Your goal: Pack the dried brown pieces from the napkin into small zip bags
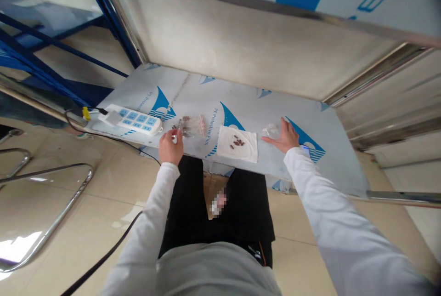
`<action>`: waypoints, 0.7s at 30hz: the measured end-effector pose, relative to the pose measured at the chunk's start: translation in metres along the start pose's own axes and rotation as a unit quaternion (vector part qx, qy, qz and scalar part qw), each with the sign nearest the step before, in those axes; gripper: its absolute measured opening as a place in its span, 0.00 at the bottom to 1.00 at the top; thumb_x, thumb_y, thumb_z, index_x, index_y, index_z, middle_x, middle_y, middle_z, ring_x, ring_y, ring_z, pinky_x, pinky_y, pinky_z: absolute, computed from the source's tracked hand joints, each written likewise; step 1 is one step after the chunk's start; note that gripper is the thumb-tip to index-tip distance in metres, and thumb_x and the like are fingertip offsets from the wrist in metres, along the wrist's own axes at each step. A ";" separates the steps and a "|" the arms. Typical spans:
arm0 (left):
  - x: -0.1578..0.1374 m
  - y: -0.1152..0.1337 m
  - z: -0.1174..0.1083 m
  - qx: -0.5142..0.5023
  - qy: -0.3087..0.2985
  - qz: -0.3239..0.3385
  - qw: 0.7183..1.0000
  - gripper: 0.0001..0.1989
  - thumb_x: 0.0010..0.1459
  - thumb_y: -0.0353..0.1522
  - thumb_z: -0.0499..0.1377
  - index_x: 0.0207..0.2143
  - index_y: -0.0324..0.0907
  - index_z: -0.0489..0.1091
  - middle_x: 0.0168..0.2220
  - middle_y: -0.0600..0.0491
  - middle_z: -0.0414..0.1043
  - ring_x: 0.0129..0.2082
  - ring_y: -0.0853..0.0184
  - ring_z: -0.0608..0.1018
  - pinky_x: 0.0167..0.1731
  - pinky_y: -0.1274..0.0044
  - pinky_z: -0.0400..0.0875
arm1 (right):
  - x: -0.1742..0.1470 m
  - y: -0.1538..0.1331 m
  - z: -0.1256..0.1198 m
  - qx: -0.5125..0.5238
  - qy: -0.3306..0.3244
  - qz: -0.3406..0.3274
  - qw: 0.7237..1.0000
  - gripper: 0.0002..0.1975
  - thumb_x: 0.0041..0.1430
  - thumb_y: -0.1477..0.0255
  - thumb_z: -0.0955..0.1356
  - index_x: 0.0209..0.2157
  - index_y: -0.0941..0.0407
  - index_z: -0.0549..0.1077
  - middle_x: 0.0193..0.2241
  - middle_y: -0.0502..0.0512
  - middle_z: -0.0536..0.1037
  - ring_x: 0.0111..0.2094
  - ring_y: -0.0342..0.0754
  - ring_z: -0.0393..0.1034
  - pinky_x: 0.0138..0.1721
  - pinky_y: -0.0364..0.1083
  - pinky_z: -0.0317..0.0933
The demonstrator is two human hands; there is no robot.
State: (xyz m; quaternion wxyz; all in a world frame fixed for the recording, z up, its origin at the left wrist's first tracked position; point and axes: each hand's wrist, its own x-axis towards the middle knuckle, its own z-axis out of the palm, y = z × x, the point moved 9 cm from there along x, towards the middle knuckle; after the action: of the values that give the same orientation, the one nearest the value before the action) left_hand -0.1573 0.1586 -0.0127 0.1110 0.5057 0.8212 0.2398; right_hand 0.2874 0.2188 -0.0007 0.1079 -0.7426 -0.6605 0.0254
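Grey shirt cloth (217,268) fills the bottom centre. Left of the frame's middle, the left hand (170,150) curls its fingers at clear packets (192,126); whether it pinches one, I cannot tell. Right of the middle, the right hand (288,139) spreads thumb and fingers around crumpled clear plastic (271,130). Brown pieces (239,142) lie between the hands on a white sheet (250,152), mid-frame. Behind, a pale panel (234,43) crosses the upper centre.
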 end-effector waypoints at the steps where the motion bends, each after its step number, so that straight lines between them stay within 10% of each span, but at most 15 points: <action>1: 0.014 0.002 0.007 0.019 -0.002 -0.012 1.000 0.21 0.63 0.42 0.47 0.48 0.38 0.69 0.48 0.41 0.73 0.47 0.58 0.75 0.46 0.69 0.66 | -0.006 -0.004 -0.005 0.016 0.028 -0.006 0.999 0.51 0.46 0.49 0.71 0.63 0.64 0.51 0.60 0.76 0.58 0.61 0.66 0.52 0.55 0.59 0.52; 10: 0.046 0.027 0.024 0.068 0.000 0.002 0.998 0.14 0.53 0.33 0.58 0.42 0.39 0.73 0.49 0.39 0.72 0.53 0.49 0.69 0.52 0.59 0.56 | -0.130 -0.064 -0.034 0.218 0.206 -0.036 0.953 0.20 0.60 0.64 0.65 0.52 0.56 0.67 0.52 0.65 0.70 0.58 0.58 0.60 0.58 0.60 0.55; 18: 0.039 0.027 -0.010 0.003 -0.019 -0.020 1.000 0.09 0.51 0.31 0.60 0.36 0.37 0.71 0.38 0.43 0.77 0.41 0.57 0.78 0.45 0.67 0.68 | -0.196 -0.098 -0.006 0.355 0.119 -0.016 0.927 0.11 0.60 0.67 0.65 0.44 0.53 0.73 0.45 0.61 0.74 0.50 0.55 0.68 0.54 0.60 0.61; 21: -0.002 0.026 -0.032 -0.272 -0.033 -0.059 0.960 0.15 0.48 0.37 0.64 0.36 0.38 0.70 0.36 0.49 0.77 0.34 0.64 0.79 0.37 0.73 0.73 | -0.192 -0.116 -0.001 0.460 0.043 0.037 0.886 0.12 0.60 0.64 0.66 0.43 0.54 0.74 0.43 0.61 0.77 0.45 0.54 0.72 0.49 0.57 0.66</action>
State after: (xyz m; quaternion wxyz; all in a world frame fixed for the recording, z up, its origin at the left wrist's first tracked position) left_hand -0.1499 0.1571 0.0278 0.2857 0.4151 0.7488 0.4305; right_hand 0.1504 0.0416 0.0028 0.4647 -0.6337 -0.5417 0.2985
